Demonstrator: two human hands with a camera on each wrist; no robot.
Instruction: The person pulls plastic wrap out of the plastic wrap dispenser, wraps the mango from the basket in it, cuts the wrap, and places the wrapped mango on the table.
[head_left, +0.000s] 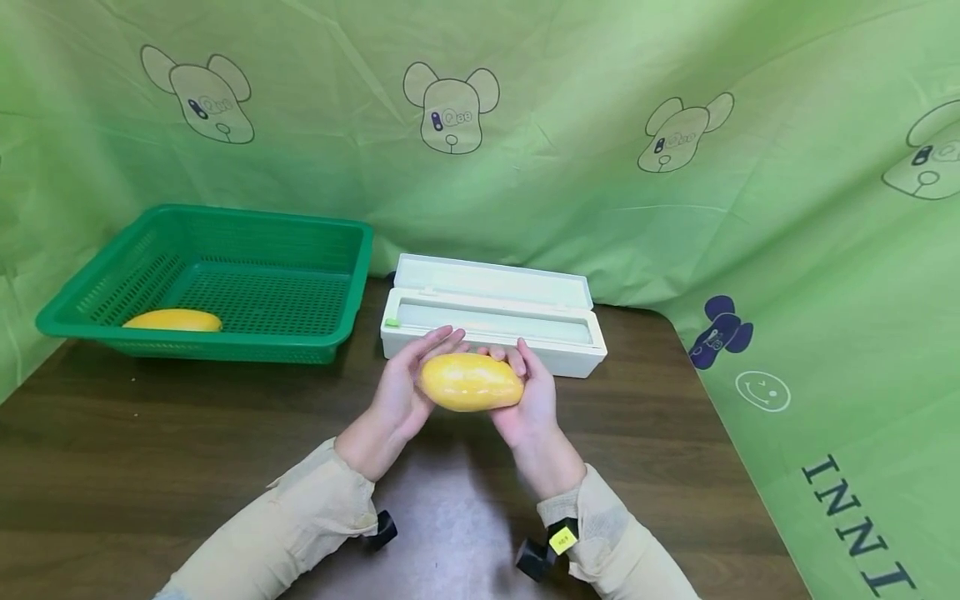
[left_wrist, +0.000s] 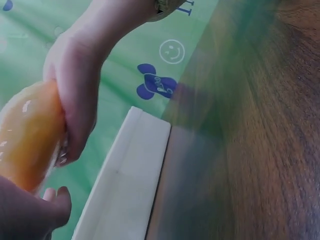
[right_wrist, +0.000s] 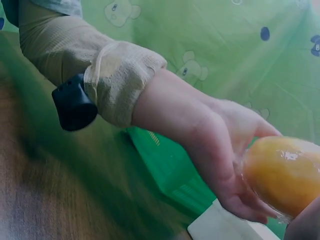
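Both hands hold a yellow mango [head_left: 471, 382] above the table, with its long side running left to right. Clear, glossy film shows on its surface in the wrist views. The left hand [head_left: 401, 387] cups one end, and the right hand [head_left: 531, 400] grips the other with the thumb on top. In the left wrist view the mango [left_wrist: 30, 135] sits between the two hands. The right wrist view shows the left palm and fingers around the mango [right_wrist: 285, 172]. Just behind the hands stands a white cling film box [head_left: 555, 360] with its lid [head_left: 491, 282] raised.
A green plastic basket [head_left: 348, 292] stands at the back left, with another yellow mango [head_left: 174, 320] inside. The brown wooden table [head_left: 187, 467] meets a green printed cloth [head_left: 562, 192] behind and at the right. Black devices [head_left: 534, 558] sit at both wrists.
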